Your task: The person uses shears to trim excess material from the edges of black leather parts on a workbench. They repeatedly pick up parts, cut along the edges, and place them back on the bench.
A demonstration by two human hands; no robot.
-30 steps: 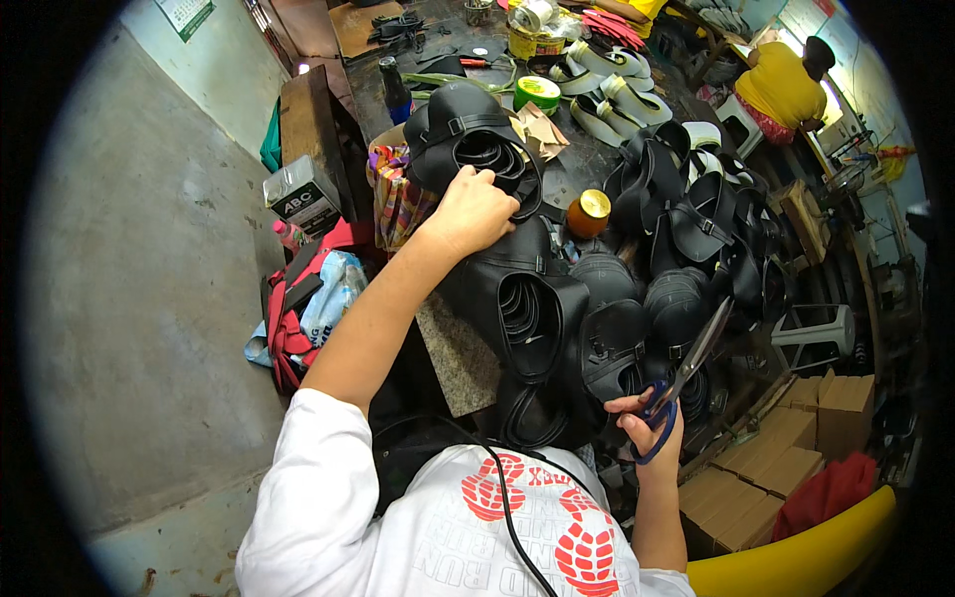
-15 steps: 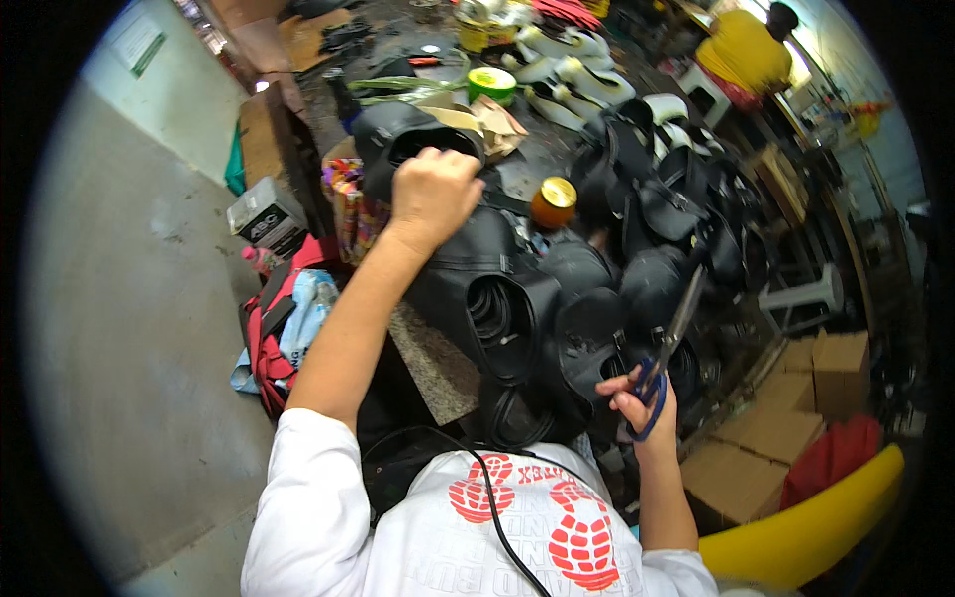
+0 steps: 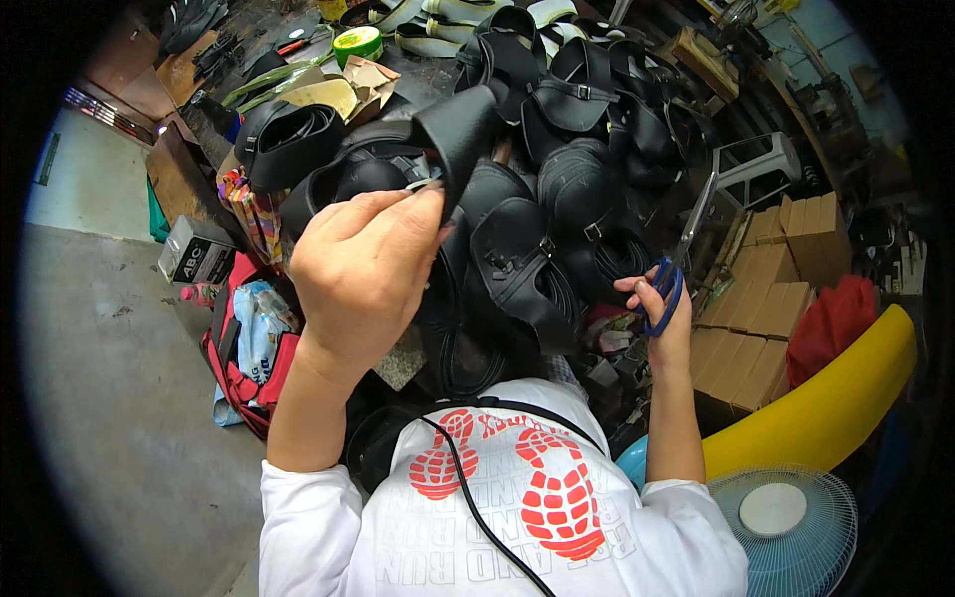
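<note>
My left hand (image 3: pixel 363 264) is raised close to the camera and grips a black rubber strip (image 3: pixel 453 139) that bends up and over the fingers. My right hand (image 3: pixel 664 316) sits lower at the right and holds blue-handled scissors (image 3: pixel 681 254) with the blades pointing up. Between the hands lies a heap of black sandal uppers (image 3: pixel 557 199) with buckled straps. Coils of black rubber strip (image 3: pixel 288 144) lie at the left of the heap.
A green round tin (image 3: pixel 358 42) and pale soles (image 3: pixel 438 30) lie at the far edge of the bench. Cardboard boxes (image 3: pixel 766 298) stand at the right beside a yellow curved object (image 3: pixel 826 408). A fan (image 3: pixel 786 517) sits at the lower right. A red bag (image 3: pixel 244 348) lies on the floor.
My left hand has lifted off the heap toward the camera with a black rubber strip in it. The right hand keeps the scissors in about the same spot.
</note>
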